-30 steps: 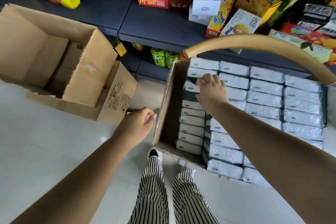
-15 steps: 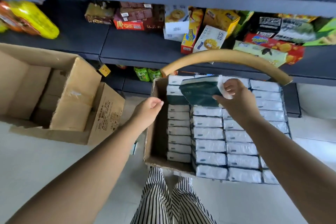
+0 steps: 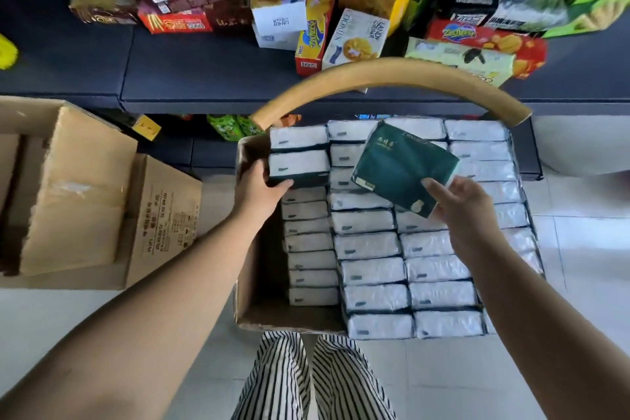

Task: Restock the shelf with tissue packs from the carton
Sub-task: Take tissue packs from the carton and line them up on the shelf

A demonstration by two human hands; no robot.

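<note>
Tissue packs fill the open carton (image 3: 249,283) on the floor in tight rows, white sides up, and the head view shows two of them being taken out, so the step in hand looks like the pick-up, with nothing yet placed on the shelf (image 3: 204,78) just above. One green pack (image 3: 404,169) is clear of the rows, tilted with its printed face up, and the right hand (image 3: 467,211) pinches its near corner between thumb and curled fingers. Over at the carton's left wall, the left hand (image 3: 259,193) curls round a second pack (image 3: 298,165) at the far end of the left column, thumb on its near side; that pack seems raised above its neighbours but not yet free. Both forearms reach forward and down from the lower corners of the view. Next, the left pack likely needs lifting straight up past the cardboard wall, then both carried under the curved tan handle (image 3: 385,73) or around it to bare shelf space left of the snack boxes (image 3: 354,37).
</note>
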